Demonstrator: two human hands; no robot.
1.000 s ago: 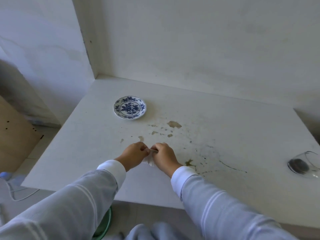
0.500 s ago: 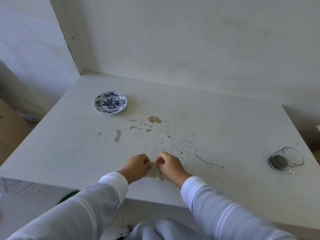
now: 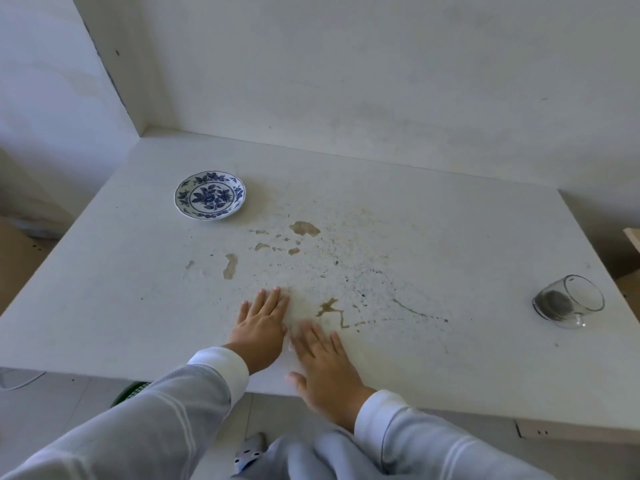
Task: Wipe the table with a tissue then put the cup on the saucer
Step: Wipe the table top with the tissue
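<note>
A thin white tissue (image 3: pixel 293 315) lies spread flat on the white table (image 3: pixel 450 216) near its front edge, hard to tell from the surface. My left hand (image 3: pixel 261 327) and my right hand (image 3: pixel 323 365) lie flat on it, fingers stretched out, side by side. Brown spill patches (image 3: pixel 304 228) and a thin brown trail (image 3: pixel 332 308) stain the table just beyond my fingers. The blue-and-white saucer (image 3: pixel 210 195) sits at the far left. A clear glass cup (image 3: pixel 568 303) lies on its side at the right edge, dark dregs inside.
White walls close the table at the back and far left. A green object (image 3: pixel 130 391) shows below the front edge, on the floor. Brown board pieces (image 3: pixel 632 242) stand past the right edge.
My hands were pinched together on a bunched tissue. They have since opened and pressed it flat on the table, moving apart. The camera view has shifted a little.
</note>
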